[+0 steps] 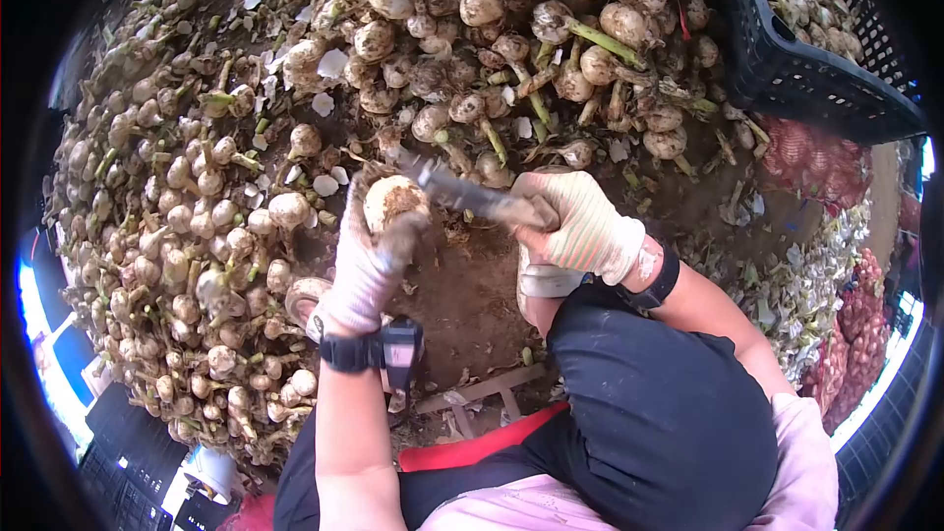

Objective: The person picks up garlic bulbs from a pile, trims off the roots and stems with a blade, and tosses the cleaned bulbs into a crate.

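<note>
My left hand (362,265), in a striped, soiled glove, is closed around a garlic bulb (395,201) with its brown root side showing. In my right hand (580,221), gloved the same way, is a dark knife (467,195) smeared by motion. Its blade reaches left, with the tip right by the top of the bulb. Beyond both hands lies a heap of untrimmed garlic (482,59) with roots and green stalks. A wide spread of garlic bulbs with short stems (187,236) covers the ground to my left.
A black plastic crate (826,88) holding garlic stands at the upper right. Below it is a red mesh sack (816,162), with more filled sacks (855,324) farther down. Cut scraps (796,280) are piled on the right. My bent knee (659,383) is close under my right forearm.
</note>
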### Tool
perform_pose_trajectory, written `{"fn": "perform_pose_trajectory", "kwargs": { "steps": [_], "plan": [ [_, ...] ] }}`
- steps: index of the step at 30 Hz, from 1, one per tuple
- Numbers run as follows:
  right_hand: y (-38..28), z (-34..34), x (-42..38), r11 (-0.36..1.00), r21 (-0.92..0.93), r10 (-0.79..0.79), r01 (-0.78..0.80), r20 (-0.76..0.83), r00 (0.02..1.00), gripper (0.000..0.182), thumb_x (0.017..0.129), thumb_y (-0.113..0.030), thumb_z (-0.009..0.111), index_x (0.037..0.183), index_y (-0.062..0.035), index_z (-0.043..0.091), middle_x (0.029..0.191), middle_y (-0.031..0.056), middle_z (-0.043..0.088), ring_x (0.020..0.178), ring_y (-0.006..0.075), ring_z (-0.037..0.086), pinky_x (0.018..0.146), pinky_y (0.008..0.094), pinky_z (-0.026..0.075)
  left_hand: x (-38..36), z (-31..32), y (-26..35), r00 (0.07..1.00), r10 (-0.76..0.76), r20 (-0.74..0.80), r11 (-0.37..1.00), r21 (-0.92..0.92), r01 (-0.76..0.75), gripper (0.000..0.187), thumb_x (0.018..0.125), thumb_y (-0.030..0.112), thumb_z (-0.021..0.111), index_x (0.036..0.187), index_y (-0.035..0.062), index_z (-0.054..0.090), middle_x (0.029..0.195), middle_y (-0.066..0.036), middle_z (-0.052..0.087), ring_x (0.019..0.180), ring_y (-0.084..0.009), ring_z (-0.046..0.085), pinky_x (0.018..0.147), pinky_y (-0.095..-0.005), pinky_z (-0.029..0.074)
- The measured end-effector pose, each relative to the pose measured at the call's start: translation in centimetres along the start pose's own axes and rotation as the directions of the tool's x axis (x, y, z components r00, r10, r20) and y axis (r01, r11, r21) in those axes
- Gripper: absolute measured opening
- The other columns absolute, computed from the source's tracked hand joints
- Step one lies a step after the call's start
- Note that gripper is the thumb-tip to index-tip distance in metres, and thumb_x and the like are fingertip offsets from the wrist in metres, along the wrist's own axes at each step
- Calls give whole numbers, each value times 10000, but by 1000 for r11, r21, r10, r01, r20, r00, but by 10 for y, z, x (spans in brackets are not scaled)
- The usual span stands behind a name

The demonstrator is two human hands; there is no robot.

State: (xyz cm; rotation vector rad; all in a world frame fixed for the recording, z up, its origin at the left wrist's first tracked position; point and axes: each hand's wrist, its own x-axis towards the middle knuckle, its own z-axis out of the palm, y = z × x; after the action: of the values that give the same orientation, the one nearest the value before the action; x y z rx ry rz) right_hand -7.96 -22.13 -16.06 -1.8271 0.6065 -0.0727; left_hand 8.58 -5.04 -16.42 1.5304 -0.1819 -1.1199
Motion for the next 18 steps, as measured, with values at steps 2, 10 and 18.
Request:
{"fn": "perform_pose_trajectory", "kwargs": {
  "steps": [2,10,18],
  "plan": [
    [-9,2,4,952,-147,-261,269,69,963,169,612,-80,672,717,-74,539,601,93,505,571,300,528,523,339,424,-24,9,11,999,-23,-38,995,93,26,627,762,87,650,1276,-10,305,1016,-111,601,878,-142,586,815,-257,471],
    [-39,1,11,876,-297,-278,381,335,900,278,553,-143,694,788,-93,555,666,89,548,659,331,567,552,385,429,-48,23,22,981,130,146,988,65,-140,651,763,47,655,1311,33,304,1153,-97,527,1028,-181,548,885,-322,475],
    [-11,-2,14,863,-300,-296,407,352,888,271,564,-111,665,817,-94,570,716,94,574,701,320,581,584,400,450,-60,41,28,984,25,178,999,-25,-21,531,704,13,668,1185,13,443,988,-57,595,872,-130,589,799,-263,486]
  ]
}}
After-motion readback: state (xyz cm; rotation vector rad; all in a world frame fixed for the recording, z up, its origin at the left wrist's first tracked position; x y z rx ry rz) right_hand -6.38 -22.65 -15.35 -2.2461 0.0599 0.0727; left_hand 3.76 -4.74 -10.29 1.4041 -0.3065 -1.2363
